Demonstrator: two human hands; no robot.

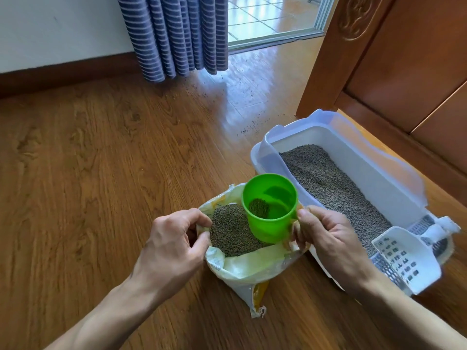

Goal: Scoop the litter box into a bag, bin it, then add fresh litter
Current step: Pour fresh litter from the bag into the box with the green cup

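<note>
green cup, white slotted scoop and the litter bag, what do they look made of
Green cup: looks like moulded plastic, glossy and slightly see-through, since light glows through its wall. White slotted scoop: probably rigid plastic, smooth matt finish, with evenly moulded slots. Pale litter bag: seems a thin plastic-film or laminated sack; it creases softly and shines a little. Exact plastics cannot be told.

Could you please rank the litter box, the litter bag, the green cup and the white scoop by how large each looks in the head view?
1. litter box
2. litter bag
3. white scoop and green cup: similar; unranked.
</note>
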